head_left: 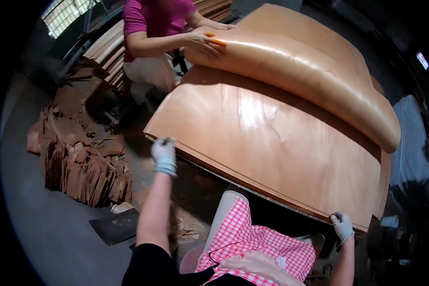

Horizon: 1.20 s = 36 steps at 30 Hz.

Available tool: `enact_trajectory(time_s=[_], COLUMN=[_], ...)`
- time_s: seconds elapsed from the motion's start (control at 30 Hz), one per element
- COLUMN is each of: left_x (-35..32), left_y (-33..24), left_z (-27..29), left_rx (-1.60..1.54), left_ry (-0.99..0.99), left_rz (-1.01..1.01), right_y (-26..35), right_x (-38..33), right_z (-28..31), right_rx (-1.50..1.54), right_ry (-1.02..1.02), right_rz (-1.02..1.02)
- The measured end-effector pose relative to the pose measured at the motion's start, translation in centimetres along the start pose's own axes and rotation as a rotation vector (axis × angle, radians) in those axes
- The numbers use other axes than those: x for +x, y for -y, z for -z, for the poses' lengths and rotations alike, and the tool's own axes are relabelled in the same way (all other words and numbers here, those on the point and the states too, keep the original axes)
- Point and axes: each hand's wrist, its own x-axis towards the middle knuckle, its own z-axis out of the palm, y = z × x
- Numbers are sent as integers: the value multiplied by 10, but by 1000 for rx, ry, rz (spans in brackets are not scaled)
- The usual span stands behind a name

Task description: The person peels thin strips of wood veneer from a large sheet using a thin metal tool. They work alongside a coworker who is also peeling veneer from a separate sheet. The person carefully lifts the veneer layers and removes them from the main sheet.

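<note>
A broad stack of thin reddish-brown wood veneer sheets (271, 138) lies in front of me, its near edge running from left to lower right. Near its left corner, my gloved left hand (164, 151) is closed on the veneer edge. At the right end of the same edge, my gloved right hand (342, 226) pinches the sheet, fingertips partly hidden. Across the far half, a veneer sheet is bent over into a long curved roll (291, 66). A co-worker's hand (205, 44) with an orange thing (216, 42) in it presses on the roll's left end.
A person in a magenta shirt (148, 28) stands at the far left of the stack. Broken veneer scraps (81, 167) are piled on the floor at left, beside a dark flat piece (114, 226). Translucent plastic sheeting (409, 138) hangs at right.
</note>
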Motion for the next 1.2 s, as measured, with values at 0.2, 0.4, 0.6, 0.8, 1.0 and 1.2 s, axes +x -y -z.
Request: enact_trajectory(time_s=[0.2, 0.4, 0.6, 0.8, 1.0, 1.2], left_x=[90, 98, 10, -254, -441, -425], left_y=[35, 40, -71, -129, -190, -181], left_z=[13, 8, -23, -161, -213, -214], left_rx=[330, 243, 785, 592, 535, 612], left_ry=[158, 335, 7, 650, 1103, 1127], left_rz=[37, 148, -154, -813, -1062, -1005], right_y=[-37, -17, -23, -21, -27, -126], right_x=[10, 25, 32, 38, 32, 21], right_z=[35, 27, 20, 12, 10, 92], right_rx=[-319, -532, -431, -386, -279, -95], right_ry=[-46, 41, 126, 176, 131, 151], right_rz=[-108, -253, -321, -255, -201, -162])
